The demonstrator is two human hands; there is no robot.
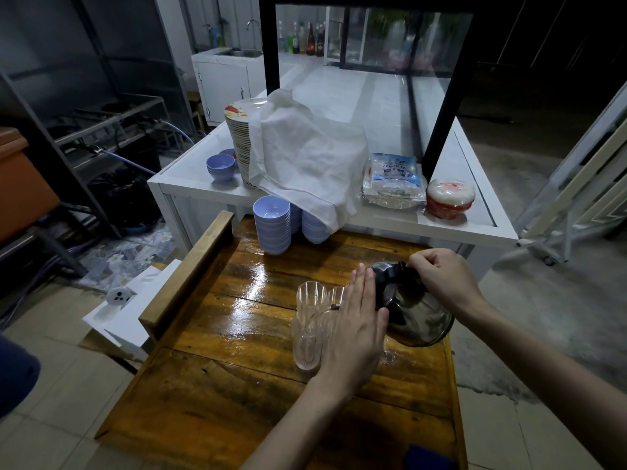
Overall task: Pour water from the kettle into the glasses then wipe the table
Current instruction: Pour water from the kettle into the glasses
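Observation:
A steel kettle [419, 313] with a black lid and handle is tilted to the left over the wooden table [217, 385]. My right hand [444, 278] grips its black handle from above. My left hand [356, 327] has straight fingers laid flat against the kettle's lid. The spout points at clear ribbed glasses: a near one [307, 337] stands upright, and a second one [336, 295] shows just behind it, partly hidden by my left hand. The tabletop is wet and shiny beside the glasses.
Stacks of lilac bowls [272, 228] stand at the table's far edge. Behind is a white counter [373, 218] with a cloth-draped plate stack [305, 157], a plastic packet [393, 181] and a red-white container [449, 198]. A blue cloth [429, 457] lies at the near right corner.

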